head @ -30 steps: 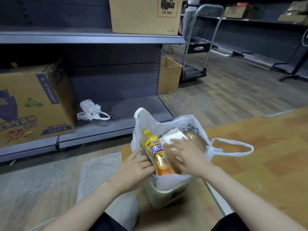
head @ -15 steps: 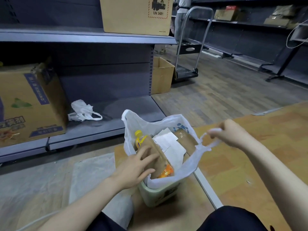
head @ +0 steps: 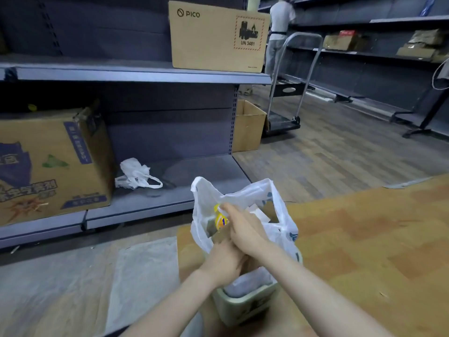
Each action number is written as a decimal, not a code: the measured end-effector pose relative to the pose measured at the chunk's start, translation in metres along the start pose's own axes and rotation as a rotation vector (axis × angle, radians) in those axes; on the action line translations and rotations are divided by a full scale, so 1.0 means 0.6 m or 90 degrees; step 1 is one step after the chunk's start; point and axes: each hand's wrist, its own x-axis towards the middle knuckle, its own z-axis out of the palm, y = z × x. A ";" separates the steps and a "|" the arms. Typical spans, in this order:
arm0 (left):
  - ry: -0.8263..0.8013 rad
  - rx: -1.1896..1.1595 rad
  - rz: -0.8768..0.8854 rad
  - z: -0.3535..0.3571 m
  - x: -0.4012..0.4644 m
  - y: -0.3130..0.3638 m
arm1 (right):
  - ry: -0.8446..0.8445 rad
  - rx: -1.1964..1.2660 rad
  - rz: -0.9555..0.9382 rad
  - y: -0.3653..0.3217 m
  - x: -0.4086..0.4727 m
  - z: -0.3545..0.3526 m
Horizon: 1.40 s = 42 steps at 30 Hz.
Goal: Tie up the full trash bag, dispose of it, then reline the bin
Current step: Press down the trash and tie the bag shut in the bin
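Back comes the right hand (head: 245, 229) from out at the side, where half a second ago it was pulling the bag's handle loop; now it crosses over the mouth of the white trash bag (head: 279, 215), fingers reaching toward the far left edge beside the yellow bottle (head: 220, 218). Whether that grip is clamped on plastic I cannot tell, since the fingers blur against the bag. Left hand (head: 224, 260) has dropped from the top of the rubbish to the near rim, tucked under the right wrist, fingers curled in at the bag's edge; what it grips is hidden. Both bag walls stand taller than before, drawn up around the load. Inside the bag: the yellow-capped bottle with an orange label, some brown cardboard, and white paper toward the back. It all sits in a small pale green bin (head: 243, 305) on the wooden floor, right in front of the person. Over on the low shelf (head: 155, 203) lies a crumpled white plastic bag (head: 134, 175), next to a big printed carton (head: 51, 164). Up top, a brown PICO box (head: 217, 36) sits on the upper shelf.
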 end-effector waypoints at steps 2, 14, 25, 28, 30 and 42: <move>0.005 -0.059 -0.016 -0.001 -0.002 -0.001 | 0.024 0.031 0.011 0.015 -0.003 0.022; 0.280 -0.220 -0.486 -0.122 -0.003 -0.077 | 0.229 0.033 -0.052 0.061 -0.006 0.019; 0.394 -0.329 -0.272 -0.216 0.083 -0.014 | 0.454 0.193 0.069 0.076 -0.004 -0.181; 0.430 -0.364 -0.258 -0.239 0.083 -0.010 | 0.418 0.171 0.058 0.076 -0.003 -0.204; 0.472 -0.376 -0.255 -0.252 0.073 -0.012 | 0.459 0.221 0.054 0.077 -0.004 -0.211; 0.532 -0.208 -0.300 -0.302 0.025 -0.034 | 0.370 0.166 -0.039 0.010 0.033 -0.200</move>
